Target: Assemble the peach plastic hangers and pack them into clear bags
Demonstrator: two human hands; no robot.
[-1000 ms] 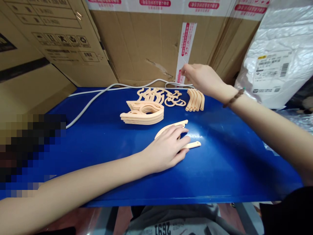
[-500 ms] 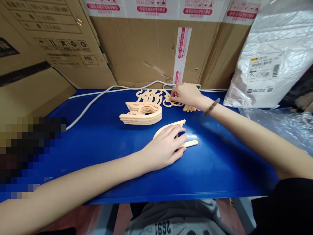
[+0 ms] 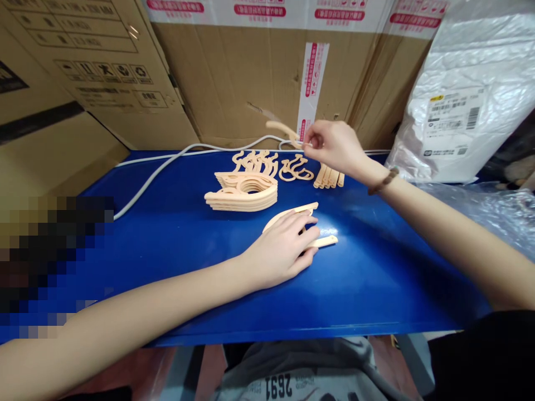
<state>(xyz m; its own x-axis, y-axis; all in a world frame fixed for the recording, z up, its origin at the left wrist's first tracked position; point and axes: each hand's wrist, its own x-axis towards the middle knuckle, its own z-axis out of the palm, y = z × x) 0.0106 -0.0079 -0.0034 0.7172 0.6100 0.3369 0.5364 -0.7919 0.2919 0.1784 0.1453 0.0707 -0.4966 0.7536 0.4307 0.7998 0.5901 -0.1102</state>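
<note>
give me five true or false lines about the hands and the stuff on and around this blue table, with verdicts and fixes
1. The left hand lies over a beige frame. True.
2. The right hand is holding nothing. False: its fingers grip a curved beige part.
3. The brown wristband is on the left wrist. False: it is on the right.
4. The stack of beige frames is left of the row of tube-like parts. True.
5. The white package is on the left side. False: it is on the right.

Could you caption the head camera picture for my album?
Right hand holds a curved piece; left hand rests on a beige part on the table.
</note>
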